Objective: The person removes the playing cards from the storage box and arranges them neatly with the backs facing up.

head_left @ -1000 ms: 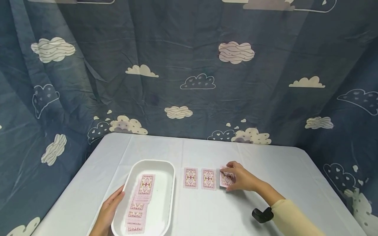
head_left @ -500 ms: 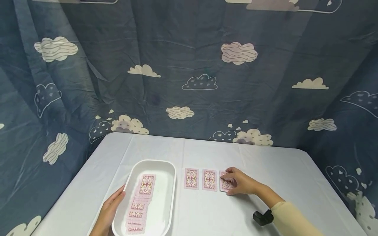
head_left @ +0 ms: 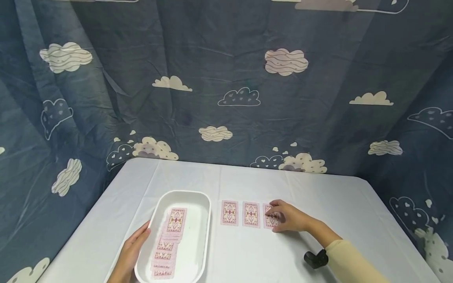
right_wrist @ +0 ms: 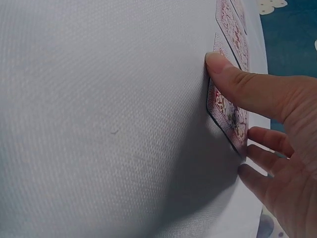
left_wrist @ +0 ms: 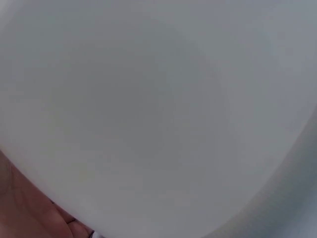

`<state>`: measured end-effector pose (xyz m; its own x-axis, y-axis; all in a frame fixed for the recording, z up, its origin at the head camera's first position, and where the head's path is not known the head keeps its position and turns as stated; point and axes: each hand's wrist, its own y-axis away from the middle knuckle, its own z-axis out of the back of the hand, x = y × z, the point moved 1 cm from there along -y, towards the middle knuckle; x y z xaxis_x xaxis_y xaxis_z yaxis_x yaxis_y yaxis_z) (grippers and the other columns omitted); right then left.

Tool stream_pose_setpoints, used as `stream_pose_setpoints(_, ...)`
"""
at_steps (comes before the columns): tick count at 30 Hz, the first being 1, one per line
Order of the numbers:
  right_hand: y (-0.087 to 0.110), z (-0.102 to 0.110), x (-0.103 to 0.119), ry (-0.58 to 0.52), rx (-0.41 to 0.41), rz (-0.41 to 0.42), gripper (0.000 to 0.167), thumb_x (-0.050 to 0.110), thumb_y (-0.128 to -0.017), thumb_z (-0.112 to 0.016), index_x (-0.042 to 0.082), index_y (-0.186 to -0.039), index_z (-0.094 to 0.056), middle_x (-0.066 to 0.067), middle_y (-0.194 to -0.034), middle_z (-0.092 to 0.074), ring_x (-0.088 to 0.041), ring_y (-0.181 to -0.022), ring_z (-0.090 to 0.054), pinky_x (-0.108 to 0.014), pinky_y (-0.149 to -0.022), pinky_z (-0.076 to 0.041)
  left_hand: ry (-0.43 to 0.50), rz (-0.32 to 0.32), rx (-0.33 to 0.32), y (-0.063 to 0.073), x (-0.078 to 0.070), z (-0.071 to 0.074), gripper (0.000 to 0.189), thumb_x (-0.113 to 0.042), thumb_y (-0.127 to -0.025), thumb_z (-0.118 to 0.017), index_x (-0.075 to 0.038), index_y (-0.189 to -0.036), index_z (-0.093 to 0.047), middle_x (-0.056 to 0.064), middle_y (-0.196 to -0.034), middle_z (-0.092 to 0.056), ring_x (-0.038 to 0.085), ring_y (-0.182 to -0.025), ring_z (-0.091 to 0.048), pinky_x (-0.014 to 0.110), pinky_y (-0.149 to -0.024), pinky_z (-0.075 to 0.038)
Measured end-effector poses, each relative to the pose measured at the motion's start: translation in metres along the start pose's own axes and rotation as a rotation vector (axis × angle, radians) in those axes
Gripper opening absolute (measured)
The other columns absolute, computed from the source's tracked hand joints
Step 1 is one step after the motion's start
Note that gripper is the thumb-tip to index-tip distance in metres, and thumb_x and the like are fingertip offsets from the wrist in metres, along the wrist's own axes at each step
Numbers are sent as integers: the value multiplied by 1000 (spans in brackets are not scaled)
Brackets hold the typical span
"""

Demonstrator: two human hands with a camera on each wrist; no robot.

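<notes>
Three patterned playing cards lie face down in a row on the white cloth: a left card point(head_left: 229, 212), a middle card point(head_left: 251, 214) and a right card point(head_left: 267, 223). My right hand point(head_left: 291, 218) spans the right card, thumb at its near edge and fingertips at its far edge. From the right wrist, the thumb point(right_wrist: 242, 89) presses a corner of this card point(right_wrist: 225, 111), which lies flat. My left hand point(head_left: 131, 251) holds the left side of a white tray point(head_left: 207, 239). The tray's wall point(left_wrist: 148, 119) fills most of the left wrist view.
Inside the tray lies an overlapping column of more face-down cards point(head_left: 175, 221). A white cloth point(head_left: 247, 255) covers the table. Behind and beside it hangs a dark blue curtain point(head_left: 194, 110) with cloud prints. A black strap-like device point(head_left: 316, 259) sits at the right wrist.
The right card, slightly raised at its near edge one second ago, has come down flat in line with the other two. The left hand and tray have stayed put.
</notes>
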<state>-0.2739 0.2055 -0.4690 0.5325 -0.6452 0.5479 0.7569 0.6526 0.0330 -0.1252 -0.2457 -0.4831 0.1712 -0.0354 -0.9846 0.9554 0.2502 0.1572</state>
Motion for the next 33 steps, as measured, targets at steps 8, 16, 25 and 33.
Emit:
stream_pose_setpoints(8,-18,1,10,30,-151,-48,45,25,-76,-76,4,-114,-62,-17,-120,-51,-36,-112,-47,-52,-94,-38,-16,44,-9,2,-3,4,57,-40,-94,-49,-6,-139,-39,7,-142,-36,-14,-100,-44,13,-84,-40)
stream_pose_setpoints(16,-56,-6,72,-1,-371,-17,30,22,-86,-67,4,-110,-63,-9,-113,-57,-27,-103,-55,-40,-85,-48,-38,63,-18,4,-4,8,59,-41,-93,-50,-7,-140,-38,7,-143,-35,18,-127,-34,21,-93,-37)
stream_pose_setpoints(25,-93,-21,130,-82,-314,135,25,24,-86,-66,6,-104,-65,-4,-104,-59,-24,-99,-56,-39,-84,-49,-5,25,-19,-1,-3,3,54,-32,-94,-51,-3,-138,-39,9,-144,-34,24,-133,-27,38,-107,-23)
stream_pose_setpoints(33,-123,-41,170,-8,-191,331,38,29,-83,-70,3,-109,-63,-5,-105,-60,-19,-99,-57,-30,-85,-48,14,8,-2,-3,-4,2,55,-34,-93,-52,-4,-137,-41,8,-144,-35,23,-133,-26,37,-106,-23)
